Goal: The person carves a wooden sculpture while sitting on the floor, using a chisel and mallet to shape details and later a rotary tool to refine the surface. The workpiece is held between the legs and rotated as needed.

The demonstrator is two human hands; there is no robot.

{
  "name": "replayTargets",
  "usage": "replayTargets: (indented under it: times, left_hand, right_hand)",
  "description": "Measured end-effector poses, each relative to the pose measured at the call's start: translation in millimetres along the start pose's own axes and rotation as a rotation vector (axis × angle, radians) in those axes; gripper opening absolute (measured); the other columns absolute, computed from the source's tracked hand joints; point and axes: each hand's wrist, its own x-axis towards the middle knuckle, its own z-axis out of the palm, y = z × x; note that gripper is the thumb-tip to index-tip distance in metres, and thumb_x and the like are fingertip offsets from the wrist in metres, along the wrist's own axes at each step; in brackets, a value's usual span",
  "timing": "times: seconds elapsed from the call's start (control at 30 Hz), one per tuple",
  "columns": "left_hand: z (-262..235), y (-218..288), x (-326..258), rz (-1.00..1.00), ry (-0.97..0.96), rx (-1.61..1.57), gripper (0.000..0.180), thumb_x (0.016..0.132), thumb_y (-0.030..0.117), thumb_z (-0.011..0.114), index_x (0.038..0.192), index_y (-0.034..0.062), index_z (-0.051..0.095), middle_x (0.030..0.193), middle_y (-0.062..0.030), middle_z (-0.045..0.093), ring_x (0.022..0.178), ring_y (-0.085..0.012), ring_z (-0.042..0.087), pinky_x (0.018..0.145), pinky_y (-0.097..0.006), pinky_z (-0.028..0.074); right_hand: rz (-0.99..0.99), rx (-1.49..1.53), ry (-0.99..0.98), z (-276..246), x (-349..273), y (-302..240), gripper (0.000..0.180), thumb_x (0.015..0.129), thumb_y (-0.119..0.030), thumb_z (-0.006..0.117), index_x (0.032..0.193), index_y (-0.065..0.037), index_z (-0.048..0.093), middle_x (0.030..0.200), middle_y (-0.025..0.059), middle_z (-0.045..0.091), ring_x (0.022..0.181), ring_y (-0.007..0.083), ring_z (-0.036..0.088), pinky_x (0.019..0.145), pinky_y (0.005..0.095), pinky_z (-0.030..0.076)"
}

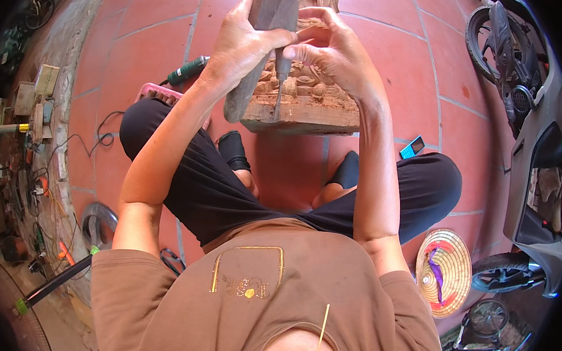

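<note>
A block of carved wood (305, 115) with raised relief stands on the floor in front of my crossed legs. My left hand (234, 48) is closed round a long, flat, grey-brown wooden bat (276, 5), which slants down past the block's left side. A slim chisel (280, 84) points downward before the carving, its tip near the block's front edge. At the upper end of the chisel is my right hand (335, 52), its thumb and fingers bent about the handle. The bat and both hands cover part of the carving and of the handle.
A green power tool (187, 70) and a pink basket (153, 90) lie left of the block, with a cable nearby. A blue phone (412, 147) rests by my right knee. Further right are a woven hat (443, 275) and a motorbike (542, 161). Clutter lines the left wall.
</note>
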Motion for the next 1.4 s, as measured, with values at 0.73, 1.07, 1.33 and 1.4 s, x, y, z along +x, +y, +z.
replayTargets:
  times: [0.73, 1.07, 1.33, 1.4]
  left_hand:
    - [-76.0, -12.2, -38.9, -0.163, -0.064, 0.441, 0.062, 0.074, 0.017, 0.081, 0.129, -0.0005, 0.059, 0.1, -0.0085, 0.068, 0.091, -0.0183, 0.065, 0.084, -0.034, 0.052]
    - [-74.1, -4.9, -37.9, -0.235, -0.067, 0.315, 0.062, 0.077, 0.013, 0.079, 0.133, -0.0003, 0.057, 0.109, -0.0087, 0.067, 0.102, -0.0174, 0.063, 0.09, -0.033, 0.05]
    - [-56.7, -5.7, -33.9, -0.154, -0.121, 0.35, 0.066, 0.079, 0.009, 0.078, 0.14, 0.0021, 0.053, 0.117, -0.0073, 0.066, 0.107, -0.0152, 0.061, 0.089, -0.03, 0.049]
    - [-55.3, -3.6, -30.8, -0.163, -0.159, 0.377, 0.067, 0.079, 0.008, 0.078, 0.14, 0.0017, 0.052, 0.121, -0.0086, 0.065, 0.111, -0.0169, 0.061, 0.095, -0.031, 0.049]
  right_hand:
    - [-0.004, -0.371, 0.263, -13.8, 24.2, 104.8, 0.044, 0.085, -0.031, 0.082, 0.109, -0.003, 0.058, 0.087, 0.0134, 0.071, 0.08, 0.0267, 0.071, 0.074, 0.0422, 0.054]
    - [0.064, -0.454, 0.258, -5.8, 19.1, 111.3, 0.053, 0.083, -0.035, 0.083, 0.116, -0.006, 0.054, 0.085, 0.017, 0.072, 0.079, 0.0321, 0.072, 0.072, 0.0444, 0.054]
    - [0.052, -0.424, 0.313, -0.7, 13.4, 111.1, 0.056, 0.081, -0.042, 0.084, 0.106, -0.003, 0.052, 0.081, 0.0176, 0.072, 0.076, 0.0327, 0.073, 0.067, 0.0437, 0.055]
    - [0.057, -0.497, 0.309, -1.0, 11.7, 106.8, 0.057, 0.081, -0.043, 0.084, 0.104, -0.002, 0.051, 0.08, 0.0176, 0.071, 0.075, 0.0329, 0.072, 0.066, 0.0435, 0.055]
